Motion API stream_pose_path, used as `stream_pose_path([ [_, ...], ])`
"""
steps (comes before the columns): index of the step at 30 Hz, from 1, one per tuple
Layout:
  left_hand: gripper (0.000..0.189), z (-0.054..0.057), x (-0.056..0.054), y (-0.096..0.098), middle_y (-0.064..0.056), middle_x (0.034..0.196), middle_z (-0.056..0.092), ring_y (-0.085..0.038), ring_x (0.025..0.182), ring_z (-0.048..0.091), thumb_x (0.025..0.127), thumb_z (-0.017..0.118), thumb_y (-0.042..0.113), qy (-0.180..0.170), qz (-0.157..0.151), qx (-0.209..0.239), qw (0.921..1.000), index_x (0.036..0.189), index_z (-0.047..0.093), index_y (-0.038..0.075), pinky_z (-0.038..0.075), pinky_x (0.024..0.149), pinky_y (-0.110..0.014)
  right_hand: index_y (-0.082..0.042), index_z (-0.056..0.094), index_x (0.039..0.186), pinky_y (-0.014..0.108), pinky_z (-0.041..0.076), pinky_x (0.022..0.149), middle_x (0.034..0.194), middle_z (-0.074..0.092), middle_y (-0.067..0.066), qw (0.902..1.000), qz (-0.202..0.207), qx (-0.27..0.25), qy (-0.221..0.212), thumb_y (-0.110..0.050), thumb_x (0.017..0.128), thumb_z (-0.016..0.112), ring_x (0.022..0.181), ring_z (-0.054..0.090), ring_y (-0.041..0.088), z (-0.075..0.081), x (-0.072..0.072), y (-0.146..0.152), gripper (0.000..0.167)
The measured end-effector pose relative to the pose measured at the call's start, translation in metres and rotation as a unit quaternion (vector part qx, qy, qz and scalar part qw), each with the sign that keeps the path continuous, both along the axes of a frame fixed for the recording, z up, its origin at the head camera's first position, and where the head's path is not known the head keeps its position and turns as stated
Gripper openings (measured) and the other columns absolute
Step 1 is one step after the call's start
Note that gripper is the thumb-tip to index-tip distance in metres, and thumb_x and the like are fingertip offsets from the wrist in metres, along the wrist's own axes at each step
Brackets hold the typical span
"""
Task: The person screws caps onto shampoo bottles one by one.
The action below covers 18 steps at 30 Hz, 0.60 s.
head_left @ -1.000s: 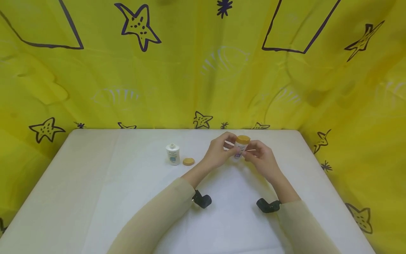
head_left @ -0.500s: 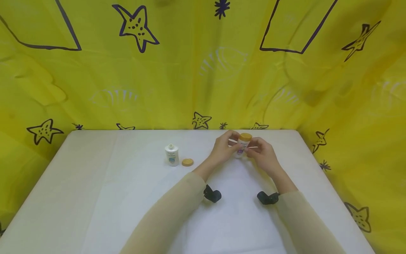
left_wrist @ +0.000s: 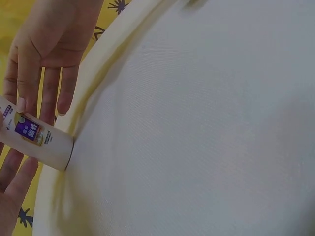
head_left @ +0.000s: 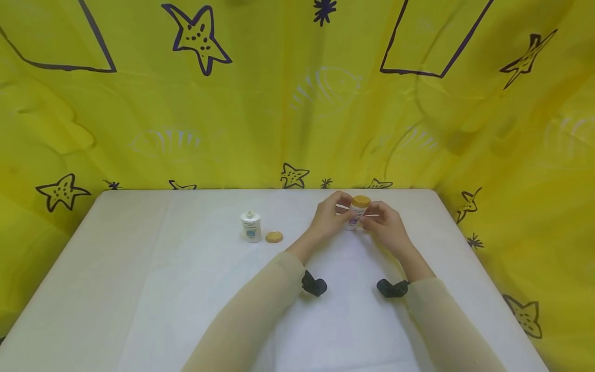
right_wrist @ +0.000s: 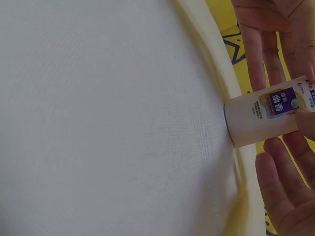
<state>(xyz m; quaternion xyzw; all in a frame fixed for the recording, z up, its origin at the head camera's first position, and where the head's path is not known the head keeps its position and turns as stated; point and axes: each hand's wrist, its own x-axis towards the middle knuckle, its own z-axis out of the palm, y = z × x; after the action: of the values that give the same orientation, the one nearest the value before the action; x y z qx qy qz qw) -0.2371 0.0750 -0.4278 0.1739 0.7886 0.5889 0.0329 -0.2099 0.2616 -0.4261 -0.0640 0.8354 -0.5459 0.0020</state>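
1. White bottle (head_left: 357, 213): smooth, rounded body, broad gold cap (head_left: 361, 201) on top, purple printed label (right_wrist: 281, 102) facing the person.
2. Position: between both hands, near the table's far edge. Whether its base touches the cloth, cannot tell.
3. Long axis tilted; cap end up, leaning right in the head view, base lower left.
4. Left hand (head_left: 326, 219): pinches the bottle's left side, thumb on the front.
5. Right hand (head_left: 387, 225): pinches the opposite side, thumb also in front.
6. Well left: uncapped bottle (head_left: 251, 229), upright, small pale nozzle; loose gold lid (head_left: 274, 237), round, lying just beside it.
7. Tablecloth (head_left: 116, 268): white, fine weave. Behind: yellow curtain (head_left: 260, 103), starfish outlines.
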Motion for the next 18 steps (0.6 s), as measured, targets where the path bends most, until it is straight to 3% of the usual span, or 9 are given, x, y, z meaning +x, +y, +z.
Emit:
stream_pose_path([
  [7, 0.033, 0.006, 0.005, -0.009, -0.003, 0.125, 0.063, -0.022, 0.113, 0.064, 0.095, 0.069, 0.015, 0.007, -0.012, -0.005, 0.9999, 0.125, 0.057, 0.013, 0.052, 0.095, -0.026, 0.004, 0.052, 0.13, 0.027, 0.059, 0.081, 0.125, 0.06, 0.026, 1.0, 0.0, 0.0, 0.005, -0.006, 0.095, 0.066, 0.109, 0.065, 0.039, 0.002, 0.004, 0.001, 0.039],
  [11, 0.037, 0.013, 0.012, -0.024, -0.003, 0.127, 0.062, -0.026, 0.118, 0.062, 0.093, 0.071, 0.015, 0.011, -0.022, -0.002, 0.9997, 0.127, 0.056, 0.015, 0.052, 0.097, -0.03, 0.002, 0.05, 0.133, 0.02, 0.056, 0.081, 0.127, 0.061, 0.026, 0.9996, -0.014, 0.02, 0.016, -0.007, 0.095, 0.066, 0.111, 0.063, 0.039, 0.005, 0.01, 0.001, 0.042],
  [14, 0.038, 0.018, 0.021, -0.04, -0.006, 0.128, 0.061, -0.031, 0.119, 0.061, 0.093, 0.071, 0.015, 0.008, -0.03, 0.013, 0.9994, 0.128, 0.056, 0.014, 0.053, 0.097, -0.033, 0.001, 0.049, 0.132, 0.014, 0.052, 0.081, 0.129, 0.06, 0.024, 0.9984, -0.029, 0.045, 0.016, -0.009, 0.095, 0.067, 0.115, 0.062, 0.04, 0.008, 0.019, 0.001, 0.043],
  [18, 0.039, 0.025, 0.035, -0.063, -0.006, 0.128, 0.061, -0.034, 0.12, 0.06, 0.093, 0.071, 0.017, 0.004, -0.039, 0.039, 0.9985, 0.129, 0.055, 0.014, 0.055, 0.094, -0.032, -0.002, 0.05, 0.126, 0.015, 0.052, 0.082, 0.128, 0.06, 0.018, 0.9968, -0.042, 0.066, 0.011, -0.014, 0.093, 0.07, 0.116, 0.062, 0.036, 0.013, 0.034, -0.004, 0.04],
])
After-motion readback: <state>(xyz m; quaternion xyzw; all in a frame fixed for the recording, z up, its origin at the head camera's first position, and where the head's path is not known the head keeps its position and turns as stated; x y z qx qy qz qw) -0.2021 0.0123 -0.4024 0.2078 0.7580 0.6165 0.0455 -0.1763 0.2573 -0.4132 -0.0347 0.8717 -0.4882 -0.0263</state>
